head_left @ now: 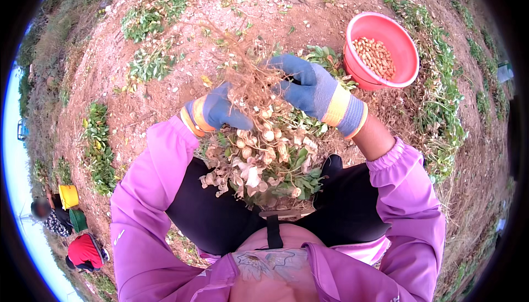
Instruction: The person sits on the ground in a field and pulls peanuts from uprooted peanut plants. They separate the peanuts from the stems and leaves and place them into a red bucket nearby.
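Both hands wear blue knit work gloves with yellow cuffs. My left hand (225, 110) is closed around the stems and roots of an uprooted bunch of peanut plants (264, 136). My right hand (303, 85) touches the tangled roots from the other side, thumb and fingers curled at them; whether it grips any is hidden. Pale pods hang just below the hands, with dry and green leaves between my knees. Beyond my right hand, a pink plastic bucket (357, 74) holds a layer of picked peanuts (374, 58).
Pulled plants lie in heaps at the left (99, 149), upper left (155, 12) and along the right (440, 95). Two people (84, 250) crouch far off at lower left, near a yellow bucket (68, 196) and a green container (77, 220).
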`<state>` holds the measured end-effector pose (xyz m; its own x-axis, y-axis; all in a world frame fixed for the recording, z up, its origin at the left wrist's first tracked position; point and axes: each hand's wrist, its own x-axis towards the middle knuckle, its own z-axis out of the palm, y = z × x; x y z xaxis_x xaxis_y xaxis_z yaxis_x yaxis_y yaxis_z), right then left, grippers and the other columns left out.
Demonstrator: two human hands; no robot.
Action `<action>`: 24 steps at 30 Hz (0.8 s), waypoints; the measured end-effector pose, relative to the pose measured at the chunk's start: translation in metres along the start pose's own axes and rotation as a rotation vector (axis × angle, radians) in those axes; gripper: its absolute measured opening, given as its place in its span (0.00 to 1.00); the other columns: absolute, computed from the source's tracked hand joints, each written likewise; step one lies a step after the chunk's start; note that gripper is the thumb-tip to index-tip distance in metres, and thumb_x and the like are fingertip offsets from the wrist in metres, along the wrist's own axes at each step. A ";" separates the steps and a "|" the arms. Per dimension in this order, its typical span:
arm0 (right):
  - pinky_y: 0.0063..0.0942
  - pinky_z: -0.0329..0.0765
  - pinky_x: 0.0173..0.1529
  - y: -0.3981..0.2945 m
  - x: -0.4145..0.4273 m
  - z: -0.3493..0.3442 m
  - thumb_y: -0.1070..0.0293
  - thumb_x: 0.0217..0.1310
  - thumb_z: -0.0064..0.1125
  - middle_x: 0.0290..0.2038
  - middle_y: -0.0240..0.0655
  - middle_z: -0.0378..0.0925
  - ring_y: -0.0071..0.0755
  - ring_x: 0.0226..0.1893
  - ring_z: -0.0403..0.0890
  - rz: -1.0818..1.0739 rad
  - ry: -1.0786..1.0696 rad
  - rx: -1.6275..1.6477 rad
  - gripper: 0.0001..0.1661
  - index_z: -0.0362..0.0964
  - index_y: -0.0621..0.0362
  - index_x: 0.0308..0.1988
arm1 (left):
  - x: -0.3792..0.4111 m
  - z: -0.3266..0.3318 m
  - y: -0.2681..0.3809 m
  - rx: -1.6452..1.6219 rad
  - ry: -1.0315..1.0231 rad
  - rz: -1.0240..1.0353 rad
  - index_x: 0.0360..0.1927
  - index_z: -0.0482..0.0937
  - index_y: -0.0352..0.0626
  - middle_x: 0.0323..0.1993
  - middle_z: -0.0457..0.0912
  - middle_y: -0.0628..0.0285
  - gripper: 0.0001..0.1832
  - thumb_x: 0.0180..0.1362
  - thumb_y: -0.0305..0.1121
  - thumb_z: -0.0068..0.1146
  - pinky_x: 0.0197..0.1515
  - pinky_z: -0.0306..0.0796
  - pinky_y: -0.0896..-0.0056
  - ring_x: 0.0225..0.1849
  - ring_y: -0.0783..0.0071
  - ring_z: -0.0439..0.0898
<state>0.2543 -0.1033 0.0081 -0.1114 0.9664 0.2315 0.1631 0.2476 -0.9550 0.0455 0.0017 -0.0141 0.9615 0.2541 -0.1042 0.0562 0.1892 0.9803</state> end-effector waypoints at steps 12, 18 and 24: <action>0.27 0.72 0.33 0.000 0.006 0.004 0.71 0.57 0.52 0.28 0.36 0.74 0.27 0.27 0.72 0.031 0.096 -0.035 0.13 0.70 0.64 0.42 | 0.003 0.007 0.009 0.049 0.130 -0.031 0.57 0.67 0.37 0.48 0.76 0.61 0.35 0.41 0.27 0.67 0.53 0.66 0.69 0.48 0.74 0.73; 0.22 0.73 0.13 0.000 0.013 0.005 0.66 0.63 0.46 0.24 0.32 0.70 0.24 0.19 0.74 0.340 0.140 0.271 0.15 0.67 0.63 0.46 | 0.009 0.007 0.010 0.011 0.136 -0.012 0.54 0.69 0.36 0.45 0.78 0.61 0.30 0.44 0.28 0.63 0.49 0.68 0.71 0.45 0.75 0.74; 0.21 0.70 0.12 0.023 0.011 0.001 0.64 0.63 0.46 0.23 0.31 0.69 0.22 0.16 0.71 0.154 0.172 0.381 0.13 0.67 0.64 0.41 | 0.014 0.000 -0.001 0.034 0.145 0.005 0.52 0.70 0.36 0.43 0.79 0.62 0.28 0.44 0.28 0.63 0.46 0.70 0.73 0.42 0.77 0.75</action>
<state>0.2558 -0.0871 -0.0116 0.0554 0.9954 0.0777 -0.2119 0.0878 -0.9733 0.0591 0.0053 -0.0170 0.9132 0.3894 -0.1202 0.0631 0.1563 0.9857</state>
